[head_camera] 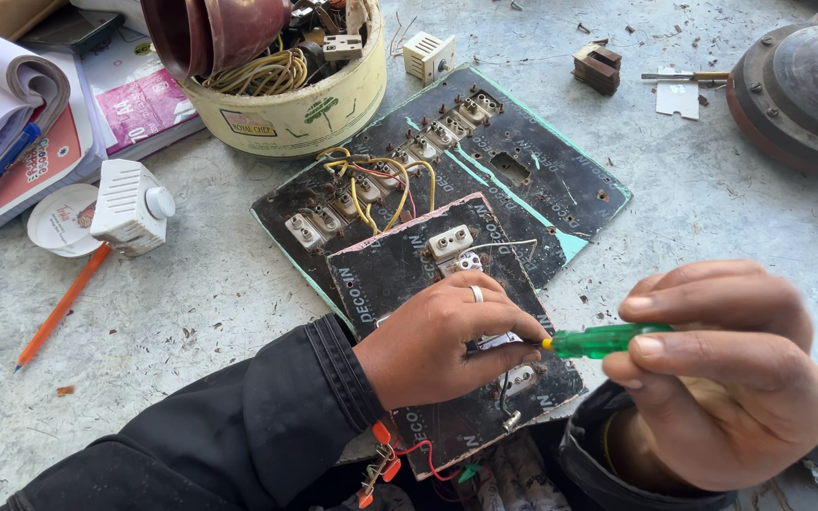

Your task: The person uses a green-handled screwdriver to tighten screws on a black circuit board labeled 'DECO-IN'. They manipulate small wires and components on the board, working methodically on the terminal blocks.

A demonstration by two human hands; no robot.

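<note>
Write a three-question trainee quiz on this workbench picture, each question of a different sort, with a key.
1. True or false: the right hand holds a green-handled screwdriver.
2. Multiple choice: the left hand rests on A) the cream tub, B) the small dark board, C) the round metal housing.
3. Fill in: the pencil lying on the table at the left is coloured ____.

Key: 1 true; 2 B; 3 orange.
</note>
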